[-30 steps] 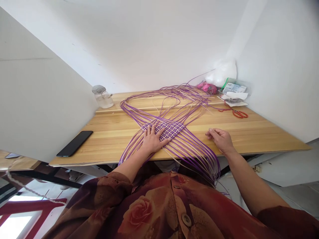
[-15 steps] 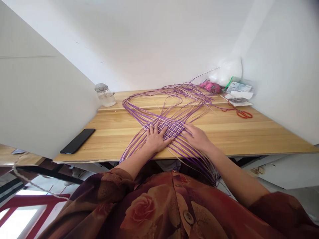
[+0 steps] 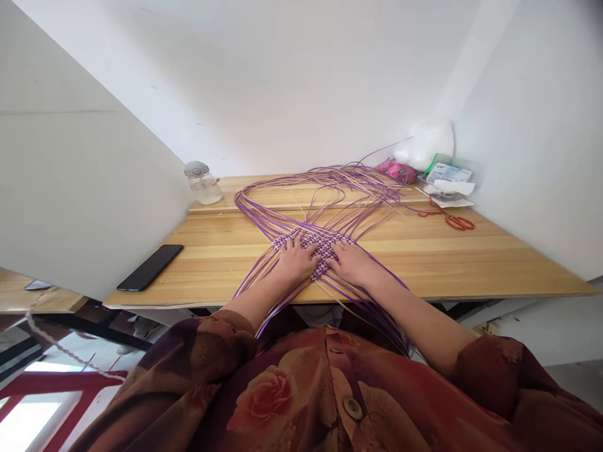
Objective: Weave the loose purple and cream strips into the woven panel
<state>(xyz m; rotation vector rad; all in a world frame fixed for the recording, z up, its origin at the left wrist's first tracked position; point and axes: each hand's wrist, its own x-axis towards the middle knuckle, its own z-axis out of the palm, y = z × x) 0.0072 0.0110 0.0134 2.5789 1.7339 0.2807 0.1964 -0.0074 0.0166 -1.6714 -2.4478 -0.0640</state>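
A purple and cream woven piece [image 3: 322,252] lies on the wooden table, its checked middle partly covered by my hands. Long loose strands [image 3: 254,210] fan out from it, some looping toward the back and others hanging over the front edge. Pressed on the left part of the weave is my left hand [image 3: 296,260], fingers spread. My right hand [image 3: 351,262] rests on the right part, its fingers stretched out and lying flat. Neither hand grips anything that I can see.
A black phone [image 3: 151,267] lies at the table's left. At the back left stands a clear lidded jar [image 3: 204,187]. Orange-handled scissors [image 3: 459,222], papers [image 3: 447,188], a pink bundle [image 3: 398,172] and a white plastic bag [image 3: 426,145] are at the right rear. Walls enclose the table.
My right hand has moved left from the weave's right edge onto its surface, closer to my left hand. The left hand stays on the weave, shifted only slightly.
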